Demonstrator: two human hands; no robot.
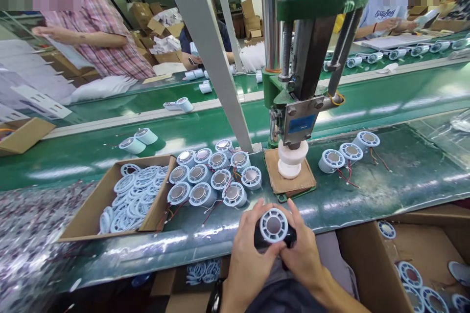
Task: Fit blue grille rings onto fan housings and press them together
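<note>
Just in front of the bench edge, my left hand [246, 247] and my right hand [304, 250] are both closed around a light-blue round housing [273, 225]. Its slotted ring and grey metal centre face up; both thumbs press at its near rim. Something black shows on either side of it between my hands. Ahead stands a hand press [299, 122] with a white pressing block [293, 156] over a cardboard-covered base [271, 176]. Left of the press sit several similar wired housings [221, 179], and to its right are three more [351, 151].
A cardboard box of light-blue rings [167, 190] stands at the left. Another box [422, 225], with several housings, is below right. A grey post [209, 49] rises from the bench. Across the green belt [176, 129], people [103, 34] work among cartons.
</note>
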